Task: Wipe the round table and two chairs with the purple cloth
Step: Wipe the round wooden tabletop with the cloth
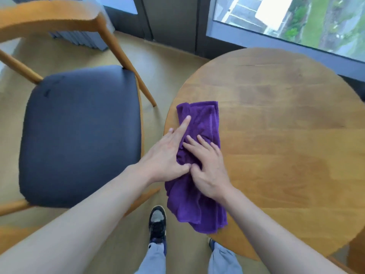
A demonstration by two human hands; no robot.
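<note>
Head view: the cloth (pixel 199 135) is spread long and rumpled at the left edge of the table (pixel 286 135), its near end draped over the rim. The left hand (pixel 166 157) is laid flat on it, forefinger straight; the right hand (pixel 207 171) is pressed beside it, fingers slightly bent, thumbs touching. Nothing is gripped. The cloth seems pinned so for flattening or folding before a wiping stroke. The chair (pixel 79 135) is just beside. No containers are seen.
</note>
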